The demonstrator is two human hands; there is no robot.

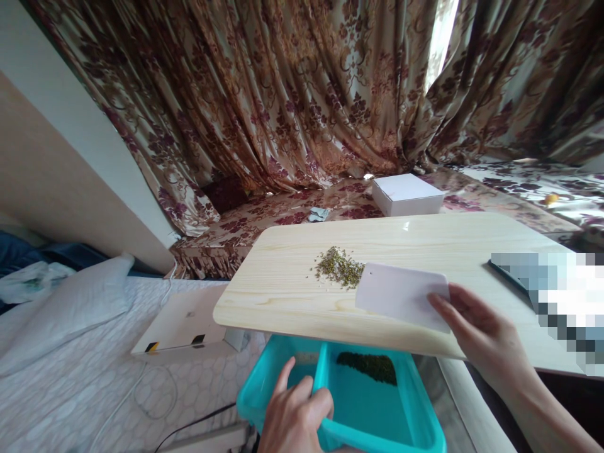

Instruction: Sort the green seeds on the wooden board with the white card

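Pinched between thumb and fingers, the right hand (486, 324) holds a thin white card (401, 292) over the light wood table (292, 302), its far end meeting the right side of a loose heap of greenish grains (338, 267) on the tabletop. Below the table's near edge sits a teal tub (372, 412) with a divider (322, 365); its right compartment has a dark green mass (368, 367) at the end closest to the table. Over the tub, nearer the wearer than the table, is the left hand (297, 412), index finger extended and other fingers bent; whether it grips the divider I cannot tell. Beyond the table's far edge stands a white box (408, 192).
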